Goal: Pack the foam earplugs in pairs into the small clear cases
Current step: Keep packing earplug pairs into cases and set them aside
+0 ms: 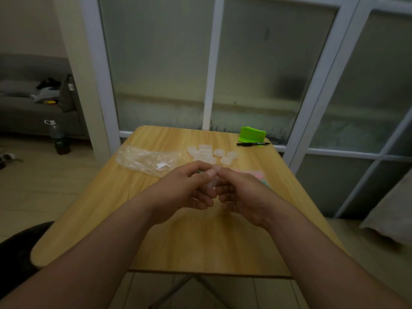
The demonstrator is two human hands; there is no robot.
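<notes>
clear case [211, 184] between fingers [208, 174], left hand [185, 192], right hand [243, 197]

Left hand [189, 188], right hand [242, 194] together, fingers [201, 202] curled.

Dim, soft indoor light; edges bowed by wide-angle distortion.

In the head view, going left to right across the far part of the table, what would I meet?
First the crumpled clear plastic bag, then the pile of small clear cases, then the black marker pen.
</notes>
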